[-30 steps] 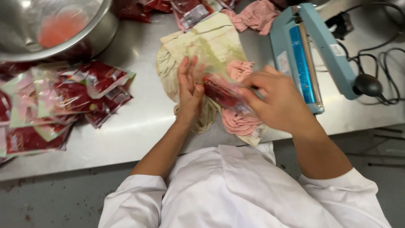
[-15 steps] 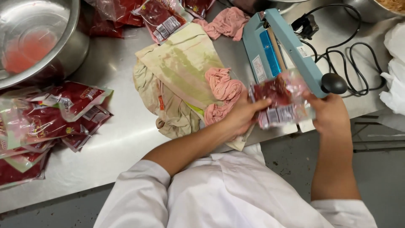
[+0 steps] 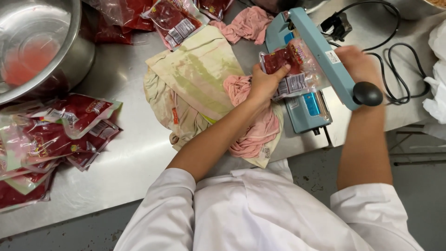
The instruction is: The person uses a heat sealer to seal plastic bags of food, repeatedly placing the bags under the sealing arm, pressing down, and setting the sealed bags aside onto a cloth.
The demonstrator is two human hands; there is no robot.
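My left hand (image 3: 265,82) grips a clear plastic pouch of red food (image 3: 290,67) and holds its open end under the raised arm of a blue impulse heat sealer (image 3: 320,60). My right hand (image 3: 360,65) rests on that arm just behind its black knob (image 3: 367,94). The arm stands lifted above the sealer's base (image 3: 306,111). A pink cloth (image 3: 253,121) and a stained yellow-green cloth (image 3: 197,79) lie under my left forearm.
A pile of filled red pouches (image 3: 51,139) lies at the left of the steel table (image 3: 130,162). A big steel bowl (image 3: 37,46) with pink liquid stands at the far left. More pouches (image 3: 172,18) and another pink cloth (image 3: 246,23) lie at the back. A black cable (image 3: 399,69) coils at the right.
The pouch went from the cloths to the sealer. My left hand now holds it in the jaw, and my right hand has moved onto the sealer arm.
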